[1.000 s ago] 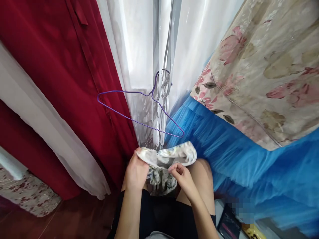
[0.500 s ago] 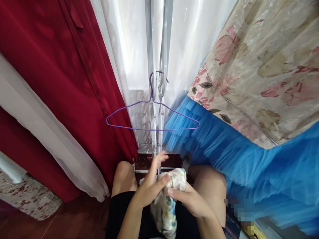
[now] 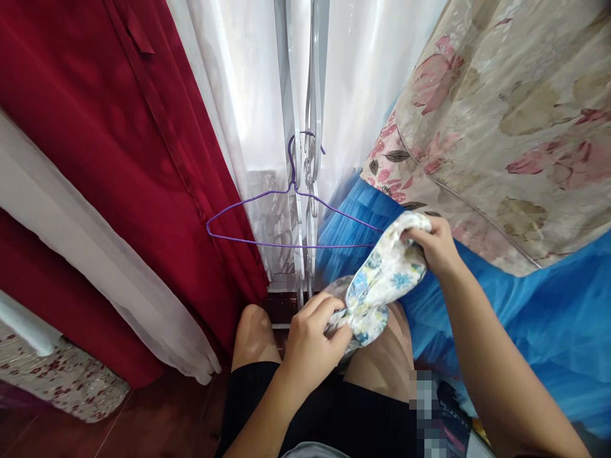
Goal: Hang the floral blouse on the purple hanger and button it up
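Note:
A white cloth with blue and yellow flowers (image 3: 389, 267) is stretched between my two hands. My right hand (image 3: 432, 242) pinches its upper end, at the right end of the hanger. Lower and to the left, my left hand (image 3: 319, 331) has its fingers closed on the bunched middle of the cloth, above my lap. Its exact garment kind cannot be made out. The purple wire hanger (image 3: 258, 243) hangs by its hook from the white metal rack (image 3: 305, 210), with nothing on it; the cloth covers its right tip.
Red fabric (image 3: 157, 210) and a white curtain (image 3: 229, 76) hang at the left and back. On the right hang a blue tulle skirt (image 3: 515, 343) and a beige floral cloth (image 3: 501, 127). My knees are close below the rack. Tiled floor (image 3: 157, 420) shows at lower left.
The floral cloth, bunched over my lap before, is now spread out. My right hand has moved up and right with one end; my left hand has closed on the cloth.

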The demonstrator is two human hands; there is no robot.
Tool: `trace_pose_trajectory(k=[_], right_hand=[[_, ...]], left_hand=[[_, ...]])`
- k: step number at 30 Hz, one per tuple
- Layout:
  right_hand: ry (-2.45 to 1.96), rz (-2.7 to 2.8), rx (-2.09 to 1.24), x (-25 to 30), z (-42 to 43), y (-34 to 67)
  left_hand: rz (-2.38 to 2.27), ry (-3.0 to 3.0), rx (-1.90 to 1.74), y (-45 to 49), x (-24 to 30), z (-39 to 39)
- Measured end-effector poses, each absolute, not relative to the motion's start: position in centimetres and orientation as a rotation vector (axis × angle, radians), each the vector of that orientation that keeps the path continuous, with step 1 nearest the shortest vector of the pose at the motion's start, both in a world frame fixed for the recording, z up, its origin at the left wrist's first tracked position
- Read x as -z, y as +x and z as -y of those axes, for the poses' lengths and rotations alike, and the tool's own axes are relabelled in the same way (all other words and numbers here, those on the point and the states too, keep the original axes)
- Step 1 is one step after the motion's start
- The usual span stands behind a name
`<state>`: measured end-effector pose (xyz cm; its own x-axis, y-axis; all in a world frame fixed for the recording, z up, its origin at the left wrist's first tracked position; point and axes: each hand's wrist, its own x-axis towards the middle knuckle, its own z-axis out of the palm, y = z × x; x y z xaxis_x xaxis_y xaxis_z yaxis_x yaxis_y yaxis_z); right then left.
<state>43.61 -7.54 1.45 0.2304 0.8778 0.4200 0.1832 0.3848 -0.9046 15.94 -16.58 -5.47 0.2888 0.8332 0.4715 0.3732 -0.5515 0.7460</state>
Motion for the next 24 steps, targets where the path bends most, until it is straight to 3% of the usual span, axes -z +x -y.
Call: trace_pose_trajectory(k=[4,11,19,24], right_hand=[[-1.006,1.286,-0.768,-3.2,0.9,41.4],[-0.872,1.349,-1.449,-3.3,-2.0,36.6],[-0.878,1.347,-1.479,-4.2,-0.8,37.4],[-0.798,1.484,-1.535,-5.2,-0.7,37.5]], left_hand=[[-1.082,1.999,-1.315,17.3,2.6,15.2],[-0.979,1.499,-1.305,13.1,2.9,14.4],[-1.063,1.822,-0.707,2.2,6.5,10.0],[-1.315,2.234,-0.759,-6.5,6.7,4.1]])
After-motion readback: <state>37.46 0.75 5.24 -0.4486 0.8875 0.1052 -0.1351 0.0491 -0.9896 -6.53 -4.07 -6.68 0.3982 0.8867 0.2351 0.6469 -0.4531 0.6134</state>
